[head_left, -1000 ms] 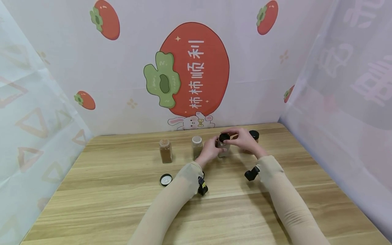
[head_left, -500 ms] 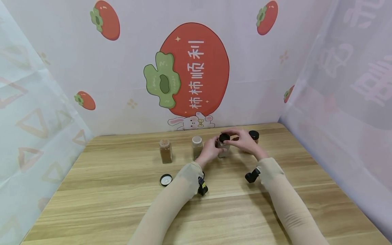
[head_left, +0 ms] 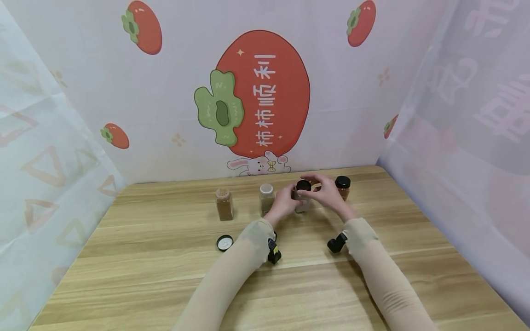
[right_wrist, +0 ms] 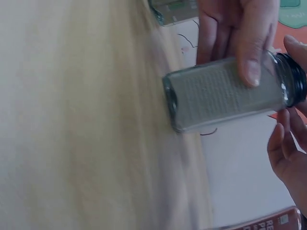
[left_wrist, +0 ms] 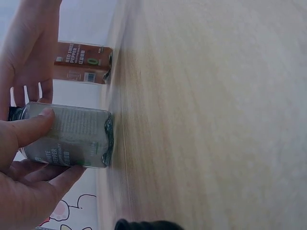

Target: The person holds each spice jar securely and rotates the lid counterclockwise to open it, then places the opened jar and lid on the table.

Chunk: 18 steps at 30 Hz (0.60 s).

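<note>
A square glass pepper jar with greyish powder stands upright near the back of the table. My left hand grips its body, thumb on the near face and fingers round the far side, as the left wrist view shows. Over the jar's neck sits a black lid. My right hand holds this lid from the right, thumb at the near side and index finger at the far side; its other fingers hang loosely beside it.
Left of my hands stand a jar with a pale top and a lidless brown spice jar with a sifter top. A loose black lid lies upturned nearer me. Right of them is a black-lidded red pepper jar. A printed cloth backdrop rises behind.
My right hand has turned slightly at the lid, its wrist shifting a little left and its fingers looser. More of the red pepper jar shows. My left hand and the pepper jar stay put.
</note>
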### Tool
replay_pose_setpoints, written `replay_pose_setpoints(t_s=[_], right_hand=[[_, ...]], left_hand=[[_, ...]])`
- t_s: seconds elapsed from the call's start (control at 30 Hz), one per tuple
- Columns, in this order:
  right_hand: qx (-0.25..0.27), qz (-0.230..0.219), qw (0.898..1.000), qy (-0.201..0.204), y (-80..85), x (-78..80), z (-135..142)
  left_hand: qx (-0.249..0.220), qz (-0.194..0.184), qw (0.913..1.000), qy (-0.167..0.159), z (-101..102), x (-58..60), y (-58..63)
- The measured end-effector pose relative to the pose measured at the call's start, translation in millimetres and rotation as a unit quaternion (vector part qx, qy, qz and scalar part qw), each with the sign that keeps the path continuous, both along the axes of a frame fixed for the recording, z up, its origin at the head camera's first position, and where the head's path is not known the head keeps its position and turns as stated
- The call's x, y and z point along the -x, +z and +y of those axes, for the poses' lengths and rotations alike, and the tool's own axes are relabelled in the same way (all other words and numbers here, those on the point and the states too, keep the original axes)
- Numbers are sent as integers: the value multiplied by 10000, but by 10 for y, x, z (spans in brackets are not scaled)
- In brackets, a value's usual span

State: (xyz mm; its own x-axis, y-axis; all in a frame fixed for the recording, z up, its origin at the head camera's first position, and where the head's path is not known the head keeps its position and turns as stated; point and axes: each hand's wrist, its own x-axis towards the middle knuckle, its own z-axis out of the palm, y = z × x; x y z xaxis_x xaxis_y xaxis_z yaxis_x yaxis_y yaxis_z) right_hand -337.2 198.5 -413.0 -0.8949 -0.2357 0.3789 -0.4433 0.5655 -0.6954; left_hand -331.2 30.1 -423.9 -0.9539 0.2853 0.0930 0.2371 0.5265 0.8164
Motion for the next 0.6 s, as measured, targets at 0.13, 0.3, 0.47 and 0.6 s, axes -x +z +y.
replay_pose_setpoints(t_s=[0.13, 0.3, 0.47, 0.6], right_hand=[[-26, 232, 9994, -270, -46, -7, -34], [25, 317, 9987, -387, -67, -21, -45], [65, 196, 9991, -364, -39, -24, -44], [41, -3, 9998, -179, 13, -28, -22]], left_hand=[[67, 83, 9999, 21, 3, -9, 4], [78, 56, 10000, 26, 4, -18, 13], [7, -34, 10000, 16, 3, -19, 11], [-18, -51, 10000, 32, 2, -20, 12]])
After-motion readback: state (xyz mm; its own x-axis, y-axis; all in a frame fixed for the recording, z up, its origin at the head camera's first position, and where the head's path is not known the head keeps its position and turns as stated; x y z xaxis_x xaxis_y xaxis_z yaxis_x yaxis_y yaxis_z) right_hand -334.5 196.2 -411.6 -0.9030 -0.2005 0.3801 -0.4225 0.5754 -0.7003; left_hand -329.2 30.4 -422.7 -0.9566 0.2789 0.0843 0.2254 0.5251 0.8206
